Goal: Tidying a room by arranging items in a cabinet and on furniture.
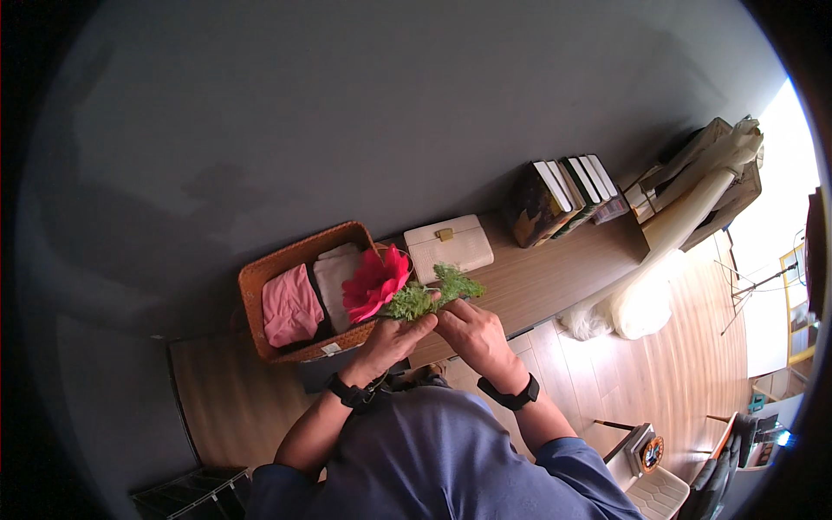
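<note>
Left hand (390, 342): green leaves (412, 301) pinched between the fingers!
Right hand (474, 331): leaves gripped by its fingers too.
Red flower (373, 282): held up, basket (250, 299) partly covered.

Basket (251, 305), brown, woven: holding pink cloth (292, 308) and pale grey cloth (334, 276), which are lying side by side. Bag (449, 247), cream, gold clasp: lying on the wood-grain surface (555, 270), between basket and books (565, 198). Books: standing in a row near the surface's right end, showing white page edges. Fabric (633, 305), white, sheer: pooling on the floor (693, 325) beside the surface. Chair (656, 494), pale seat: standing at lower right. Wall (364, 113), grey: rising behind the surface.
</note>
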The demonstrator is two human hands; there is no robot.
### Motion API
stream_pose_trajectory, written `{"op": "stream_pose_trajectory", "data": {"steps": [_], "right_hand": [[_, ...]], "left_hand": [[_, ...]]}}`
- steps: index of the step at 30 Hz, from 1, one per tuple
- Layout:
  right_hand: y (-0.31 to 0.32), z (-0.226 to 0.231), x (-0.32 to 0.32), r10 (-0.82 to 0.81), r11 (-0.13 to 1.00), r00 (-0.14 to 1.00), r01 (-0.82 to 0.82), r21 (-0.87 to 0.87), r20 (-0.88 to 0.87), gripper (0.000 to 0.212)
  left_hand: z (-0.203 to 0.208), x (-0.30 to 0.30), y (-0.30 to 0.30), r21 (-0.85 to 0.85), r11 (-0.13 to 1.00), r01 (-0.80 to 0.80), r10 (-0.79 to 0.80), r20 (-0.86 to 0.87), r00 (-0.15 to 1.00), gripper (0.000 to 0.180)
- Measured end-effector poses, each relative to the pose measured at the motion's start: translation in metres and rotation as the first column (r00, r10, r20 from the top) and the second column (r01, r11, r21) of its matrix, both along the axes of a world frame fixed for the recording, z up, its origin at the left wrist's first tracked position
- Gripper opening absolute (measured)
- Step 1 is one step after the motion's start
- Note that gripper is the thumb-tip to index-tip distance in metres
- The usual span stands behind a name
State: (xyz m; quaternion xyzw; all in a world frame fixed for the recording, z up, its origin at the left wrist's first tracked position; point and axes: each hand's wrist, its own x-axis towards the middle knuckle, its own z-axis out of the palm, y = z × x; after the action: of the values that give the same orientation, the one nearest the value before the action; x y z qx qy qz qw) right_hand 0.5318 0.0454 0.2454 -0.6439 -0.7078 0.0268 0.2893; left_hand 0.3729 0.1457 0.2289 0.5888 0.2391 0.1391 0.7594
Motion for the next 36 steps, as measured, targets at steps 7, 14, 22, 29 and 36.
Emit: {"op": "stream_pose_trajectory", "data": {"steps": [7, 14, 22, 29, 36], "right_hand": [[-0.002, 0.006, -0.004, -0.052, 0.999, 0.989, 0.053, -0.001, -0.141, 0.015], [0.007, 0.048, 0.013, -0.165, 0.97, 0.983, 0.177, 0.169, -0.084, 0.021], [0.013, 0.02, 0.026, -0.031, 0.998, 0.999, 0.03, 0.06, 0.015, 0.022], [0.015, 0.013, 0.023, -0.013, 0.999, 0.982, 0.022, 0.045, -0.188, 0.022], [0.012, 0.013, 0.022, -0.181, 0.983, 0.932, 0.178, -0.038, -0.315, 0.025]], "left_hand": [[-0.018, 0.0, -0.003, 0.145, 0.987, -0.074, 0.077, -0.017, 0.997, 0.036], [-0.008, -0.005, -0.006, 0.193, 0.98, -0.05, 0.058, -0.037, 0.998, 0.028], [-0.007, -0.004, -0.018, 0.489, 0.87, 0.066, -0.053, -0.04, 0.998, 0.034], [-0.005, -0.005, -0.02, 0.444, 0.896, 0.029, -0.019, -0.028, 0.999, 0.034], [-0.014, -0.009, -0.02, 0.407, 0.911, 0.065, -0.036, -0.078, 0.996, 0.032]]}}
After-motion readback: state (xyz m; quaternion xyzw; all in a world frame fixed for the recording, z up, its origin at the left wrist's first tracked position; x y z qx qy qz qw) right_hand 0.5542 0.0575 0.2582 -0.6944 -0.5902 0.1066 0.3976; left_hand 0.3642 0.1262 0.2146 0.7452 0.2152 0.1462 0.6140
